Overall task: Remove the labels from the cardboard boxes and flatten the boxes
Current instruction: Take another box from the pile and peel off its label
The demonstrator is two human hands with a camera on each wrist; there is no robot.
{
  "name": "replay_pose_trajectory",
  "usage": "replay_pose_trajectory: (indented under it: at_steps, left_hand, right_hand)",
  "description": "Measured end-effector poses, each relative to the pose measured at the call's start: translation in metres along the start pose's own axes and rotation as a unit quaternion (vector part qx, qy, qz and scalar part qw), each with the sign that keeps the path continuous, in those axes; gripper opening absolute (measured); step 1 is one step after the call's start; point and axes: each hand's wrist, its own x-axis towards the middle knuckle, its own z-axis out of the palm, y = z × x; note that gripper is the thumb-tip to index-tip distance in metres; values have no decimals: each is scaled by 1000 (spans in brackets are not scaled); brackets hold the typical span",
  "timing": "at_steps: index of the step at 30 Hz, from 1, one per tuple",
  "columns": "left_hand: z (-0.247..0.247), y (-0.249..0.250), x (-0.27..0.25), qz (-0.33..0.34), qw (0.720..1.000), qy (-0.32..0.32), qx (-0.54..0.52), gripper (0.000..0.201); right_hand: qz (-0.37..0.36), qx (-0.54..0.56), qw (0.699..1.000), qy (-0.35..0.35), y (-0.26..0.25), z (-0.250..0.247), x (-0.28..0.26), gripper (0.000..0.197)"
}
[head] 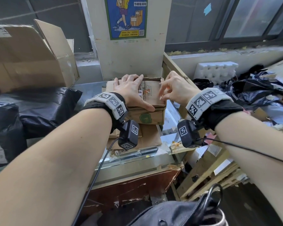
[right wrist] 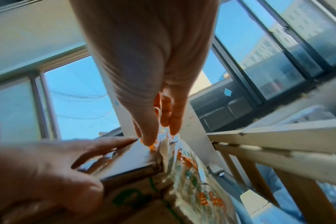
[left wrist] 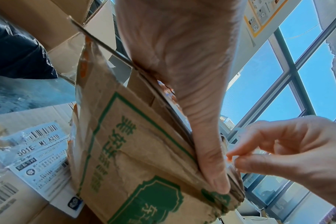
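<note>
A small brown cardboard box (head: 148, 115) with green print stands on flattened cardboard (head: 149, 137) in the head view. A torn label (head: 143, 90) is still stuck to its top. My left hand (head: 134, 92) lies flat over the top, with the thumb along the near edge (left wrist: 211, 166). My right hand (head: 162, 96) is at the box's right edge. There its thumb and forefinger pinch a clear tape strip (left wrist: 230, 159) with orange print. That tape (right wrist: 192, 174) runs down the box's side (right wrist: 136, 197). The box's inside is hidden.
A large open cardboard box (head: 31, 57) and black plastic bags (head: 31, 111) lie left. A pillar with a poster (head: 126, 17) stands behind. Right are a wooden frame (head: 207, 168), white foam (head: 216, 70) and more dark bags (head: 252, 90). A barcode label (left wrist: 38, 151) lies on the cardboard beneath.
</note>
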Motion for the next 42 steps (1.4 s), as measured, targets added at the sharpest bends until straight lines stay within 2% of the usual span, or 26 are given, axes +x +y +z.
replay_pose_trajectory:
  at_steps: [2, 6, 8, 11, 13, 15, 17, 19, 24, 27, 29, 32, 35, 37, 40, 42]
  left_hand:
    - [0, 2, 0, 0, 1000, 0, 3, 132]
    - [0, -1, -1, -4, 1000, -3, -3, 133]
    - [0, -2, -2, -5, 1000, -2, -5, 134]
    - [1, -2, -2, -3, 1000, -3, -6, 134]
    - [1, -3, -2, -2, 1000, -3, -8, 133]
    - [1, -3, -2, -3, 1000, -3, -10, 133]
    - [2, -5, -3, -2, 1000, -4, -12, 133]
    - [2, -7, -4, -1, 1000, -4, -14, 132]
    - [2, -8, -4, -1, 1000, -5, -13, 132]
    - [2, -8, -5, 1, 1000, -5, -9, 132]
    - [1, -8, -6, 3, 1000, -5, -5, 131]
    - [1, -7, -6, 4, 1000, -4, -6, 131]
    - [2, -7, -5, 3, 1000, 0, -9, 131]
    - [2, -8, -5, 1, 1000, 6, -14, 131]
    - [4, -8, -6, 0, 1000, 8, -17, 131]
    - [4, -8, -6, -1, 1000, 7, -16, 131]
  right_hand:
    - [-24, -23, 999, 16, 0, 1, 0, 6]
    - [-69, -46, 996, 30, 1, 8, 1, 8]
    - [-87, -32, 996, 7, 2, 10, 4, 8]
    - [-53, -11, 997, -49, 5, 12, 9, 4]
    - [-30, -17, 997, -64, 6, 14, 11, 19]
    - [-22, -23, 997, -76, 5, 11, 13, 24]
    - [-18, -20, 995, -92, 2, 6, 14, 20]
    - [-17, -12, 995, -99, -1, 1, 13, 6]
    - [-11, 17, 993, -112, -5, -3, 11, 9]
    - [14, 88, 990, -105, -3, -5, 12, 20]
    - [34, 171, 978, -118, -2, -7, 12, 21]
    - [44, 222, 966, -126, -1, -5, 9, 22]
    - [42, 264, 959, -91, 1, 3, 8, 26]
    - [40, 266, 963, -28, 5, 13, 8, 26]
    - [22, 200, 977, 71, 9, 23, 4, 14]
    - [6, 152, 985, 81, 7, 21, 2, 12]
